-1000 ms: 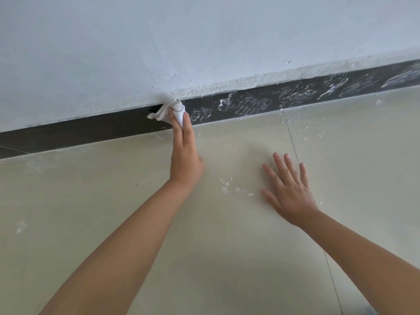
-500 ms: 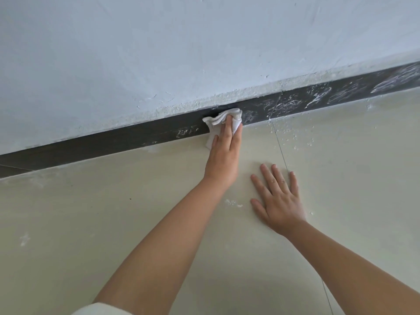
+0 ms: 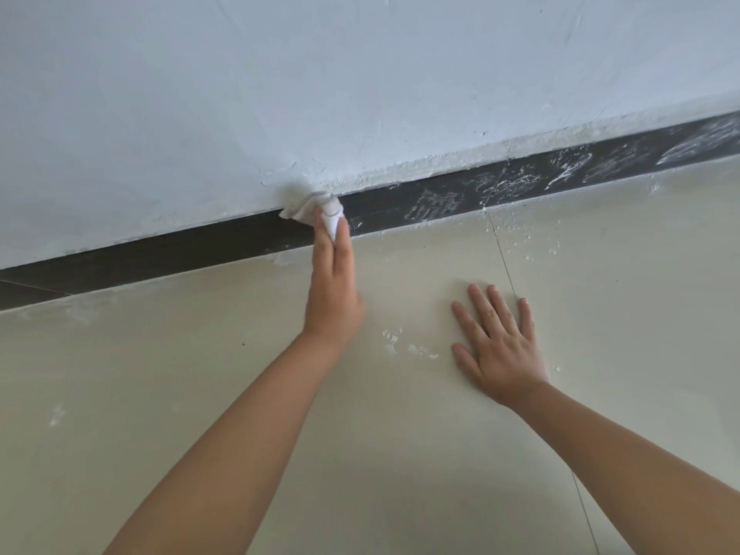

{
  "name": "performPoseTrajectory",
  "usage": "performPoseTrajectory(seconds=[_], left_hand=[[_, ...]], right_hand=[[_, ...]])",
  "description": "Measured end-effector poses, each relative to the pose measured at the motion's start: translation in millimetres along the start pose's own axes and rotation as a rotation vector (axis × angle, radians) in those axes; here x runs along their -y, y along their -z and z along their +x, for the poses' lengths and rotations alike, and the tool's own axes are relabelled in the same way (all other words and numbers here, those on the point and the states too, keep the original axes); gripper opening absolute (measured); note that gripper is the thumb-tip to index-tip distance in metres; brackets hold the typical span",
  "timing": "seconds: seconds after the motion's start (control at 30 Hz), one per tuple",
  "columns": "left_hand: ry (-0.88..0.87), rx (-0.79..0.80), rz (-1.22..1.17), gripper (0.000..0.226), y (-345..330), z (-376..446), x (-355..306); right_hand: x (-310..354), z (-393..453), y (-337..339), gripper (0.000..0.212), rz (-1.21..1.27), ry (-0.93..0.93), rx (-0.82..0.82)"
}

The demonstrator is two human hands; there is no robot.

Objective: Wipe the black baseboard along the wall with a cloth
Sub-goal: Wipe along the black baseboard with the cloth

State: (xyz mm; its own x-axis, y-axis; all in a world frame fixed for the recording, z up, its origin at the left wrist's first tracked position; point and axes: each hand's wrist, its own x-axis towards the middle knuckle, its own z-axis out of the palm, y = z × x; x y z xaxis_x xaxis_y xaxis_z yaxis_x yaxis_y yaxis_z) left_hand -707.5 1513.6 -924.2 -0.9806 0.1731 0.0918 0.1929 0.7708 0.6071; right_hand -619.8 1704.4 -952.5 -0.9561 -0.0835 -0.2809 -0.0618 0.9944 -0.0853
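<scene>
The black baseboard runs slanting across the view where the white wall meets the floor. It looks dark and plain to the left and carries white smears to the right. A small crumpled white cloth sits against the baseboard's top edge. My left hand presses it there with straight fingers, and a fold of cloth shows between two fingertips. The thumb is hidden. My right hand lies flat on the floor tile, fingers spread, holding nothing.
The rough white wall has a crumbly plaster edge above the baseboard. The beige floor tiles carry white flecks between my hands and more near a grout line to the right.
My left hand slid the cloth right along the baseboard towards the grout line, then back left to where it is now. My right hand stayed flat on the floor.
</scene>
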Motion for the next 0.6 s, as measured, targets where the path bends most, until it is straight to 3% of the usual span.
performPoseTrajectory(seconds=[0.07,0.3,0.4,0.6], left_hand=[[-0.101,0.011,-0.01,0.075,-13.0,8.8,-11.6],[-0.216,0.102,-0.004,0.068,-47.5,25.6,-49.8],[-0.281,0.141,0.005,0.066,-51.8,27.1,-55.7],[-0.021,0.089,-0.087,0.082,-24.3,-12.0,-15.7]], right_hand=[[0.4,-0.7,-0.4,0.055,0.011,-0.007,0.007],[-3.5,0.7,-4.3,0.057,0.016,-0.003,-0.027],[-2.9,0.5,-4.8,0.066,-0.004,-0.012,-0.023],[-2.1,0.6,-4.2,0.055,-0.012,0.013,-0.046]])
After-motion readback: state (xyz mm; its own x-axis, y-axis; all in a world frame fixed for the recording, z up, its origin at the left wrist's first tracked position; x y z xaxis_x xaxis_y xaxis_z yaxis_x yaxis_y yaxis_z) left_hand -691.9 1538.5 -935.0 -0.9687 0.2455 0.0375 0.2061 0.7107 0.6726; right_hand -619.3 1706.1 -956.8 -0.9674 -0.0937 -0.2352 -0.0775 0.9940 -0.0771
